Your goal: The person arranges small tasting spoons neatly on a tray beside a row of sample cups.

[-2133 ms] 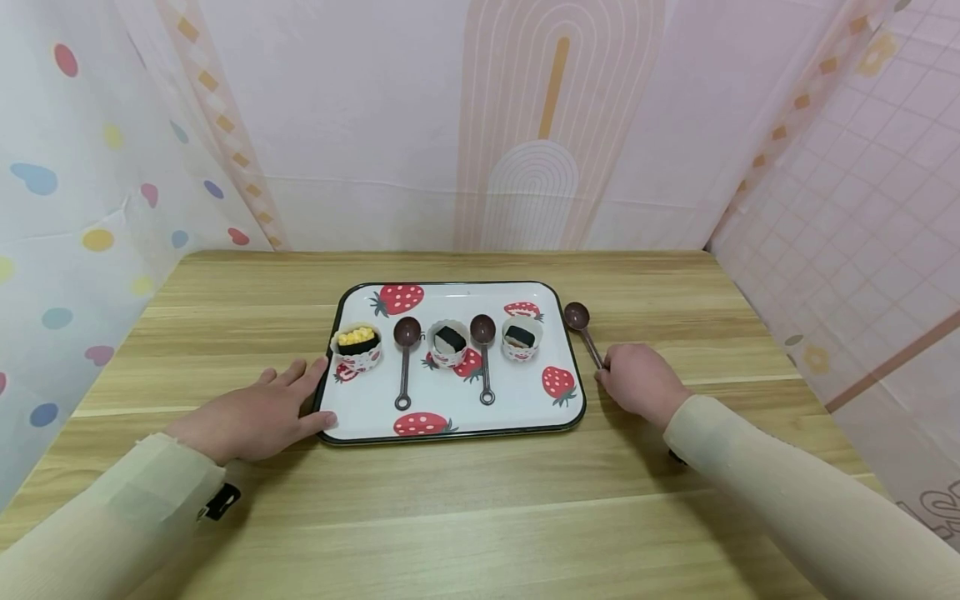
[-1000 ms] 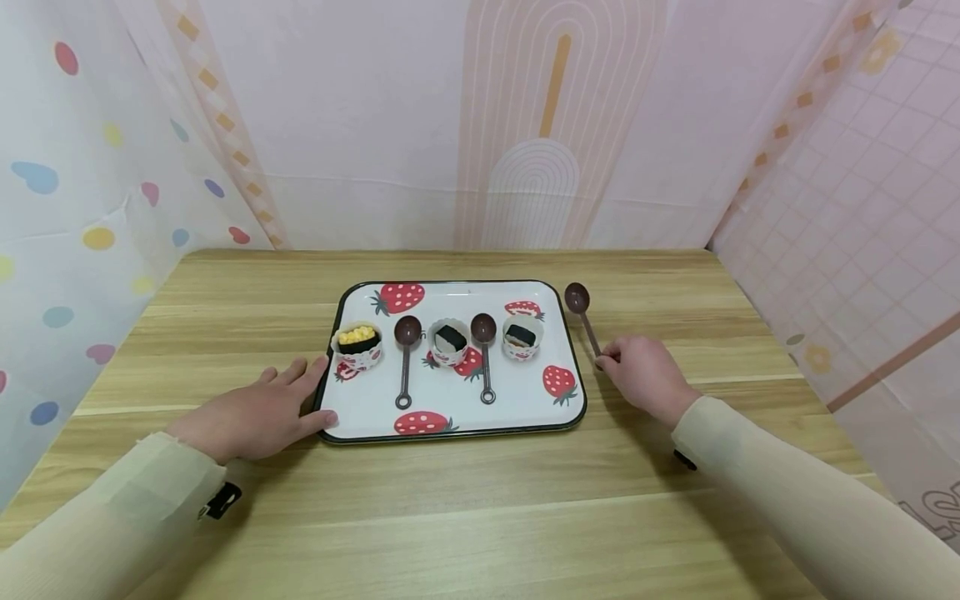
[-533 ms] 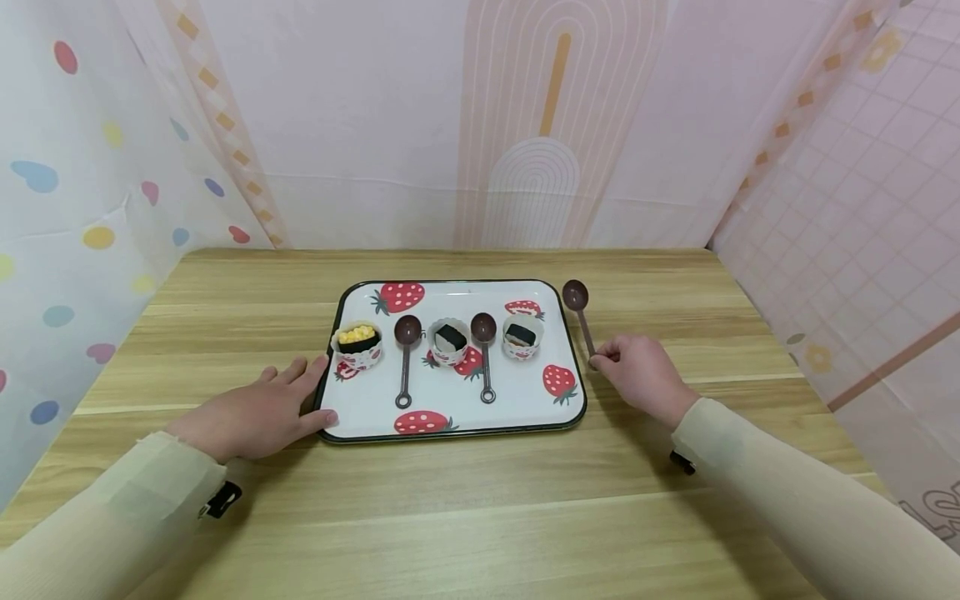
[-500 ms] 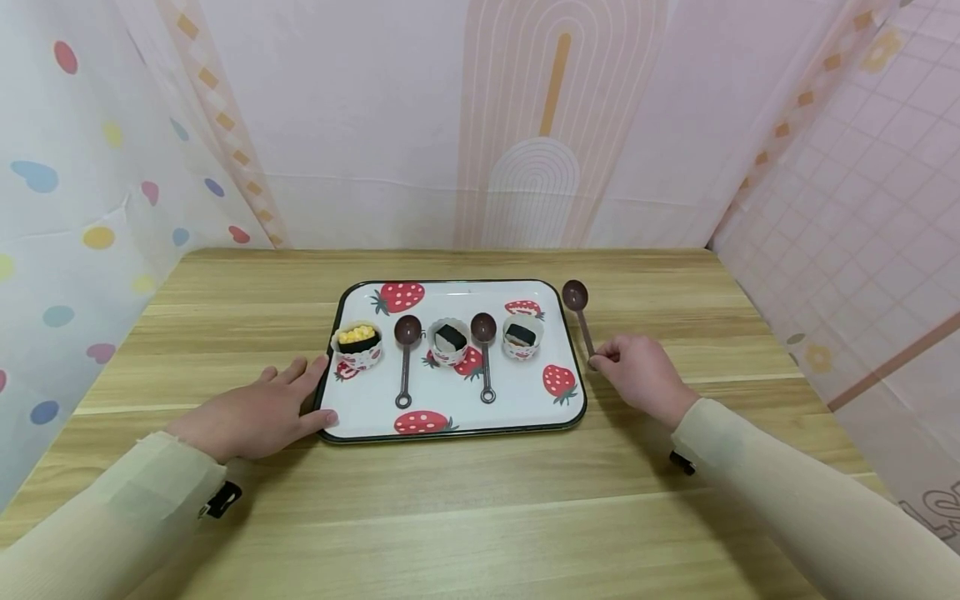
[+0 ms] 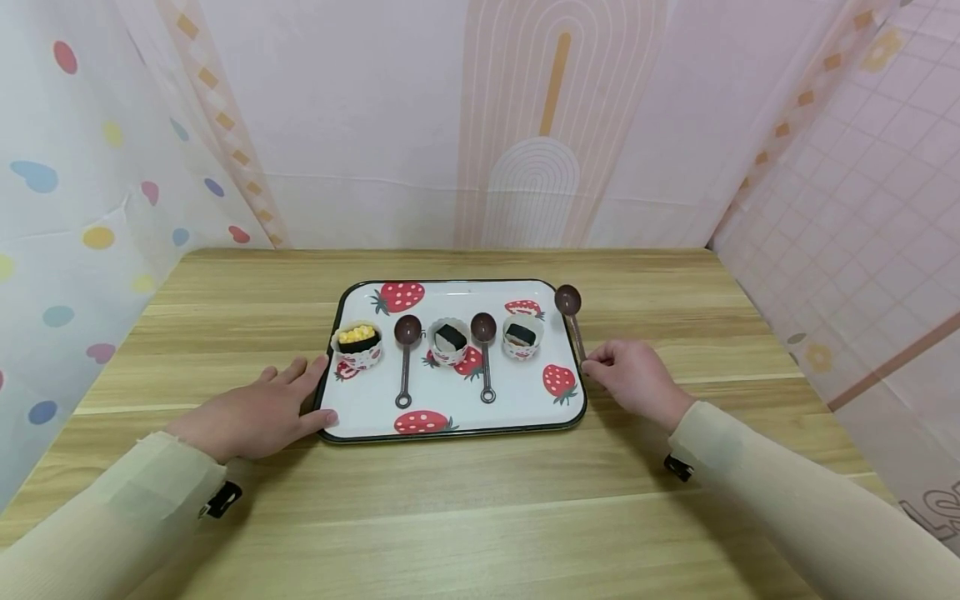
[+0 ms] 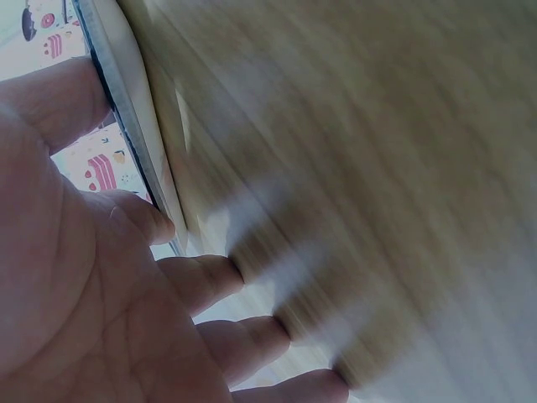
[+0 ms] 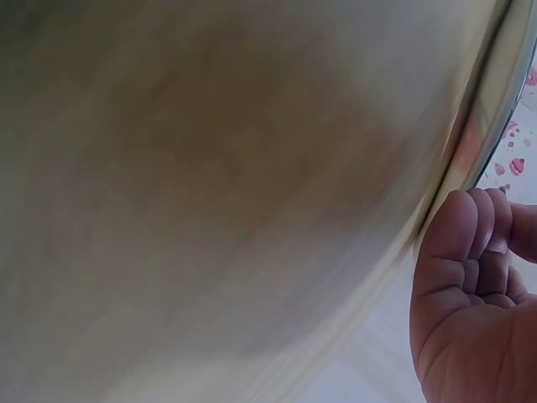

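Observation:
My right hand pinches the handle end of a brown measuring spoon, whose bowl overlaps the right rim of a white strawberry-print tray in the head view. Straight-fingered, my left hand rests at the tray's left edge, with its thumb on the rim. Inside the tray lie two similar brown spoons, a left one and a right one, between three paper cups. The left cup holds yellow-topped sushi; the middle cup and right cup hold seaweed-wrapped pieces.
The tray sits on a wooden table. A patterned cloth backdrop rises behind the table's far edge, with more cloth on both sides. In the right wrist view, the right hand is close beside the tray's edge.
The right hand first lifted the brown spoon slightly away, then brought it left, so its bowl now overlaps the tray's right rim. The left hand and the tray have stayed in place.

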{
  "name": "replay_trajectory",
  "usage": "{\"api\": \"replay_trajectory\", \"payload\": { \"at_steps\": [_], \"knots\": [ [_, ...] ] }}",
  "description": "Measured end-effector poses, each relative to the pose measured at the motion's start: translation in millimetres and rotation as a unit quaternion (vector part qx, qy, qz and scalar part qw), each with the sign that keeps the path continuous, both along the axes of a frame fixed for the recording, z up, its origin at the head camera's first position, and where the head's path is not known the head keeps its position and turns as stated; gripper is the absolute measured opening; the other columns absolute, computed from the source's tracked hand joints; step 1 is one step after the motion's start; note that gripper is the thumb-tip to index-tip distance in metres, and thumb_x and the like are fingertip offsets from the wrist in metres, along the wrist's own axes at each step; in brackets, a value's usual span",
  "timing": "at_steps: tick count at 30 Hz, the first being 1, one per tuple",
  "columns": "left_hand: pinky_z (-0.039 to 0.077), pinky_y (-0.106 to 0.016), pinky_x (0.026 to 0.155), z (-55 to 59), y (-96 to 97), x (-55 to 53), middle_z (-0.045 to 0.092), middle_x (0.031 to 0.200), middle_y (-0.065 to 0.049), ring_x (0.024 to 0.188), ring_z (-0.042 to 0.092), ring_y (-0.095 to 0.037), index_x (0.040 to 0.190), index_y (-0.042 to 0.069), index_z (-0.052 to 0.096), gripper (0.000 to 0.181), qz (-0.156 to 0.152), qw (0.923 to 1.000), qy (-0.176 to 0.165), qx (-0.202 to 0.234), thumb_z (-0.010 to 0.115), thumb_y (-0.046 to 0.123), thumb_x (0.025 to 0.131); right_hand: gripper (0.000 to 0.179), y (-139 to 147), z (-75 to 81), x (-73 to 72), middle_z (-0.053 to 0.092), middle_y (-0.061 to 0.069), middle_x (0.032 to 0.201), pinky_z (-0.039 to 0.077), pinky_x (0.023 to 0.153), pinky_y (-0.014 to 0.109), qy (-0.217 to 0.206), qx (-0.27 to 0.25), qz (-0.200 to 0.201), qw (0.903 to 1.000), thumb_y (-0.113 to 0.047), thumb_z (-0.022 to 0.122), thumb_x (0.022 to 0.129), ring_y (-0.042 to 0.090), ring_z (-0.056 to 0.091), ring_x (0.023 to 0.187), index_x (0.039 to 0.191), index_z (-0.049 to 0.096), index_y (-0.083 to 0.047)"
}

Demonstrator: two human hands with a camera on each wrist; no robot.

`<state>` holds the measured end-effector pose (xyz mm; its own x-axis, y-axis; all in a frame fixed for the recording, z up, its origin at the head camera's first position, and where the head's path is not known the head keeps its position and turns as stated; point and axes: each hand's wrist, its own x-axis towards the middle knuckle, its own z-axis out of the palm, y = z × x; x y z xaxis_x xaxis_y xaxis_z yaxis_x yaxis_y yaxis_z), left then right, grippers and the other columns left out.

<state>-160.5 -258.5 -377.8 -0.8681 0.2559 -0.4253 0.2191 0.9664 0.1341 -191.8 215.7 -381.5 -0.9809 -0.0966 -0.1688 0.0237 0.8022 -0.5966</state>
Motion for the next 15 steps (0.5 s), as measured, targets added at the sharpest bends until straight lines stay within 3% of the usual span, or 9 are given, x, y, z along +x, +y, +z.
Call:
{"api": "replay_trajectory", "payload": {
  "at_steps": [15],
  "knots": [
    [0.039, -0.082, 0.102, 0.5, 0.9, 0.5, 0.022, 0.165, -0.042, 0.142, 0.024, -0.074, 0.167, 0.000, 0.017, 0.106, -0.001, 1.0000, 0.003, 0.000, 0.048, 0.075, 0.099, 0.018, -8.1, -1.7, 3.9, 0.069, 0.003, 0.076, 0.048, 0.058, 0.027, -0.046, -0.037, -0.008, 0.9982, -0.020, 0.068, 0.102, 0.016, 0.058, 0.067, 0.099, 0.080, -0.007]
  ]
}}
